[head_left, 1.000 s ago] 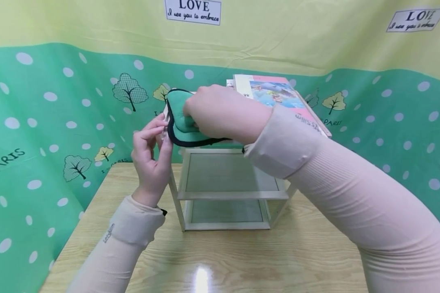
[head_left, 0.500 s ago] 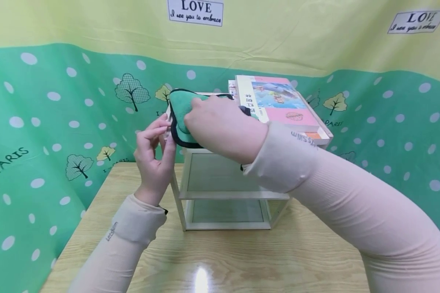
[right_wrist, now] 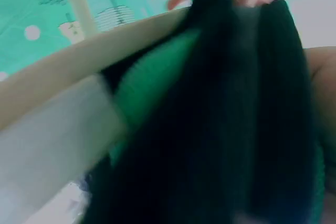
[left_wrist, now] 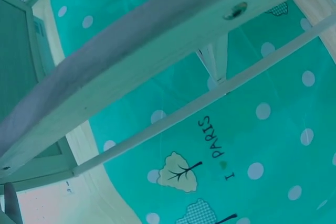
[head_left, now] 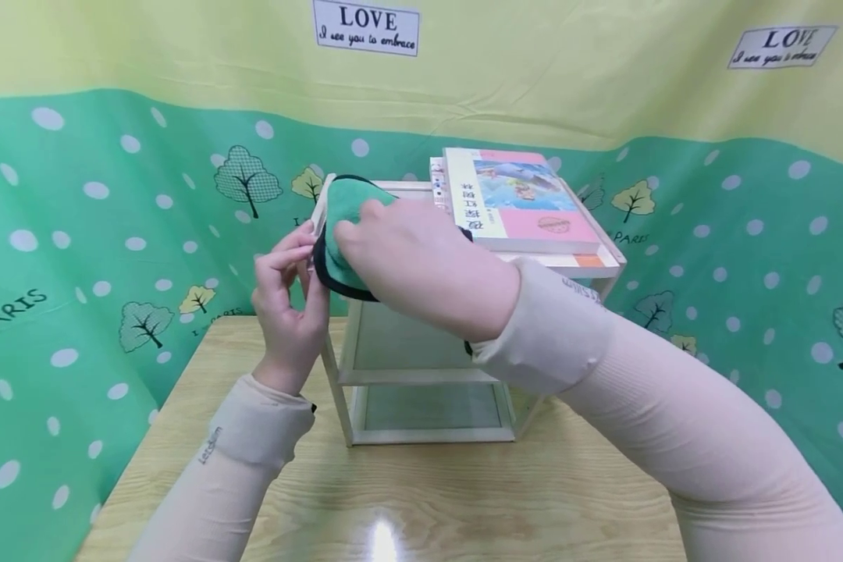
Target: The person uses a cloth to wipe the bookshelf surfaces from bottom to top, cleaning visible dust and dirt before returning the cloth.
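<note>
Bunched under my right hand (head_left: 425,254) is a green cleaning cloth (head_left: 350,207) with black edging, gripped by curled fingers against the left part of the rack's top. The white rack (head_left: 428,377) has dark-panelled shelves and stands on the table. My left hand (head_left: 291,308) pinches the rack's top left edge between thumb and fingers, close beside the cloth. In the right wrist view the cloth (right_wrist: 142,85) is blurred and its black edging fills the middle, next to the rack's rail (right_wrist: 63,80). Rack bars (left_wrist: 142,51) cross the left wrist view, where the left hand is largely out of sight.
Books (head_left: 534,199) lie stacked on the right side of the rack's top, the upper one pink and white with a picture. A wood-grain table (head_left: 421,499) spreads around the rack's feet. A green and yellow printed curtain (head_left: 91,234) hangs behind and at the sides.
My right hand has drawn the cloth toward the rack's front left corner, uncovering more of the books. The left hand keeps its hold on the edge.
</note>
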Demonstrator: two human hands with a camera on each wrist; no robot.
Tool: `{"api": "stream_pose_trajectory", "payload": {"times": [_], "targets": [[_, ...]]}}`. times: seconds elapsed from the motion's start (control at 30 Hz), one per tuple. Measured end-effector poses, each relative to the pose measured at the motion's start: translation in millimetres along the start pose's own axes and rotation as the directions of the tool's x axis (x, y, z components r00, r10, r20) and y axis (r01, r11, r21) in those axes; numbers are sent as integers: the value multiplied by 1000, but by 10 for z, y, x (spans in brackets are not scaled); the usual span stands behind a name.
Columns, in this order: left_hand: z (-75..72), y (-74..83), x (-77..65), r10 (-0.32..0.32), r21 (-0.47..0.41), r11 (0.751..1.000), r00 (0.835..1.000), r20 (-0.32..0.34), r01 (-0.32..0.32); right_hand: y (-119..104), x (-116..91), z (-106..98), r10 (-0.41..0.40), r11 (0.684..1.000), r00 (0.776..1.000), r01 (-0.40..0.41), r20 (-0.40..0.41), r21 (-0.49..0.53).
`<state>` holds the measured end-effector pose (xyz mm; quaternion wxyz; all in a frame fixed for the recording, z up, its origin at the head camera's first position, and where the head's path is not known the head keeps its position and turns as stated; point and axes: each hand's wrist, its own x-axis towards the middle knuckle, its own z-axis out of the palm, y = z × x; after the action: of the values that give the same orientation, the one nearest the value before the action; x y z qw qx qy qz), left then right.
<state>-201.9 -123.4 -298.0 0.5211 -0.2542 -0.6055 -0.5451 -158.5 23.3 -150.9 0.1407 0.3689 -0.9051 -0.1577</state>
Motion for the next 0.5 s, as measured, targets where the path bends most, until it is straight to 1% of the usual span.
{"api": "stream_pose_trajectory", "payload": {"times": [0.07,0.17,0.23,0.27,0.3,0.33,0.4,0.43,0.47,0.5], "targets": [[-3,0,-4,-4,0,1000,1000,-5,4,-26,-28,20,-3,1000,999,3,-53,3],[-11,1,-8,-10,2,1000,1000,-11,10,-67,-67,71,30,1000,992,-29,-119,8],[-14,1,-10,-12,6,1000,1000,-13,13,-93,-97,129,53,998,979,-58,-195,-22],[-14,0,-11,-12,8,1000,1000,-13,12,-106,-113,163,58,996,968,-73,-245,-51],[-14,-3,-11,-10,11,1000,1000,-9,10,-119,-128,201,59,992,949,-90,-308,-86],[-13,-5,-11,-7,12,1000,1000,-5,8,-130,-145,241,56,987,923,-109,-380,-120],[-8,-7,-12,-4,11,1000,1000,-4,4,-153,-175,316,31,973,847,-148,-531,-180],[-5,-7,-12,-2,10,1000,1000,-3,2,-168,-197,346,14,967,812,-159,-583,-198],[-2,-10,-12,-1,7,1000,1000,-2,1,-182,-220,373,-4,963,784,-163,-621,-213],[2,-11,-11,0,4,1000,1000,-2,0,-199,-246,394,-19,962,768,-161,-640,-222]]}}
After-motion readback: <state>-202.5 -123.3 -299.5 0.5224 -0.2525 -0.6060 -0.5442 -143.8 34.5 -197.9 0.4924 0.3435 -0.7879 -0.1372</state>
